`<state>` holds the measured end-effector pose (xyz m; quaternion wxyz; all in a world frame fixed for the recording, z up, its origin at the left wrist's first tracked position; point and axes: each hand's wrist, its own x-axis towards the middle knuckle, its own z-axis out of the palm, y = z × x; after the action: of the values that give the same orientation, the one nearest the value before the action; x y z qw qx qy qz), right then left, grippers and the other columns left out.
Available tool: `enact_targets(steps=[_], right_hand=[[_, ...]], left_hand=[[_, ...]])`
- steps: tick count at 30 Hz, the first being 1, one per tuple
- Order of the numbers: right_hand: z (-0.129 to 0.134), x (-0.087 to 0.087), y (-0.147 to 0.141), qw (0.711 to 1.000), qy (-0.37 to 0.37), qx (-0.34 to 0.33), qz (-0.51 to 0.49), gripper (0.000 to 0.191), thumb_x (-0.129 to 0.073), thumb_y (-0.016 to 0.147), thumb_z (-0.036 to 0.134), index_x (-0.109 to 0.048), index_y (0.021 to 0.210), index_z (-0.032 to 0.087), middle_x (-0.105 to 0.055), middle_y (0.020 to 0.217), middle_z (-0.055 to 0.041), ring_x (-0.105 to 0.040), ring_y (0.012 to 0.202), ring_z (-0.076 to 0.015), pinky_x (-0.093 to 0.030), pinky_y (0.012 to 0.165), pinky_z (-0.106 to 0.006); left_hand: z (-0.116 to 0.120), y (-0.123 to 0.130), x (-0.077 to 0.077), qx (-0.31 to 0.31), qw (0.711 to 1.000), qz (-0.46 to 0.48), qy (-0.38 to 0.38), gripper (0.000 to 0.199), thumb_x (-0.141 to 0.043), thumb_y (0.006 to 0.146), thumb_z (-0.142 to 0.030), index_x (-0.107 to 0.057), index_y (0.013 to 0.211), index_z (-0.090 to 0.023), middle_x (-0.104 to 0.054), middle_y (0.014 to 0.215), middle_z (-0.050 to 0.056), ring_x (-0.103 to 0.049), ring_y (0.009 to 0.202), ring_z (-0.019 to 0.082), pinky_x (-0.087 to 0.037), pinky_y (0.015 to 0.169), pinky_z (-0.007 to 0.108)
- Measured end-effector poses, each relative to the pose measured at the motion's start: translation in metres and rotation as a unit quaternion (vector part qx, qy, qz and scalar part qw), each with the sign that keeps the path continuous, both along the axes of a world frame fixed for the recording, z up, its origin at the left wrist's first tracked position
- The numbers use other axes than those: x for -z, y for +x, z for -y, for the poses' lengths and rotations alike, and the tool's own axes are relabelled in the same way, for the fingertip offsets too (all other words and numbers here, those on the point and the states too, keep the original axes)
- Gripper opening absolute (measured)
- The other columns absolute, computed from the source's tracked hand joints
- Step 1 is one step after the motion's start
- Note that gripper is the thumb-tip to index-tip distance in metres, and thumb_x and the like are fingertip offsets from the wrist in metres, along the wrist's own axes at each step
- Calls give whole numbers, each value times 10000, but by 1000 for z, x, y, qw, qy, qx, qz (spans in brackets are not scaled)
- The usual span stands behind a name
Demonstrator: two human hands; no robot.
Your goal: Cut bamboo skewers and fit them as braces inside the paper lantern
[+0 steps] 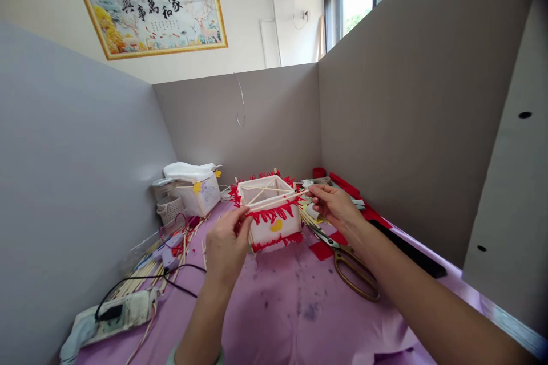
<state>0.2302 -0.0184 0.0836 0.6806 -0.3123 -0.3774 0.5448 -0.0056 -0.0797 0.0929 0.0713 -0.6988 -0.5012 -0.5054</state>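
Note:
A box-shaped paper lantern (264, 227) with a wooden stick frame, red fringe and a yellow patch stands on the purple cloth. My left hand (226, 239) is closed at its near left corner, thumb and fingers against the frame. Between the thumb and fingers of my right hand (331, 202) is the right end of a thin wooden stick (282, 199). That stick lies along the lantern's near top edge, its left end close to my left fingertips. Crossed sticks span the open top. Scissors (342, 256) with bronze handles lie under my right forearm.
At left, a purple glue gun (168, 251) lies among loose sticks (143, 276), its black cord near a power strip (124, 315). A second white paper box (199, 197) stands behind. Red paper pieces (322, 249) and a black bar (411, 251) lie right. Grey partitions (244, 142) enclose the table.

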Motion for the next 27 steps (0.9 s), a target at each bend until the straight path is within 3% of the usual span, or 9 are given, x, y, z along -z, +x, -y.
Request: enact_targets(steps=[4, 8, 11, 20, 27], right_hand=[[-15, -3, 7, 999, -31, 12, 2, 166, -768, 603, 171, -630, 686, 131, -615, 644, -18, -466, 468, -51, -381, 361, -136], [-23, -2, 4, 999, -32, 14, 7, 126, -738, 633, 147, -619, 669, 130, -612, 629, -16, -455, 453, -47, -351, 339, -132], [-27, -1, -1, 999, -30, 12, 12, 118, -730, 638, 144, -615, 660, 129, -621, 630, -19, -451, 448, -45, -335, 335, -131], [-32, -1, -10, 1000, -15, 7, 25, 133, -743, 606, 173, -625, 643, 122, -636, 651, -37, -428, 454, -39, -266, 321, -120], [-35, -2, -11, 999, -7, 4, 35, 127, -726, 613, 190, -614, 643, 139, -626, 638, -31, -420, 450, -42, -250, 318, -121]], left_hand=[[-12, -14, -1, -26, 992, 108, -66, 259, -570, 762, -302, -670, 967, -181, -679, 789, 28, -591, 646, 153, -462, 624, 263], [-30, -19, 5, 21, 983, 151, -100, 318, -573, 751, -349, -638, 1016, -186, -664, 803, 23, -576, 609, 139, -469, 597, 266], [-40, -18, 7, 46, 984, 145, -97, 338, -577, 746, -351, -622, 1033, -179, -654, 829, 29, -566, 607, 131, -468, 603, 267], [-52, -16, 3, 39, 992, 79, -96, 299, -583, 706, -250, -654, 980, -154, -618, 837, 31, -530, 617, 115, -448, 662, 267], [-55, -18, 1, 49, 990, 74, -111, 291, -568, 723, -327, -670, 936, -158, -639, 827, 34, -548, 642, 128, -453, 662, 264]])
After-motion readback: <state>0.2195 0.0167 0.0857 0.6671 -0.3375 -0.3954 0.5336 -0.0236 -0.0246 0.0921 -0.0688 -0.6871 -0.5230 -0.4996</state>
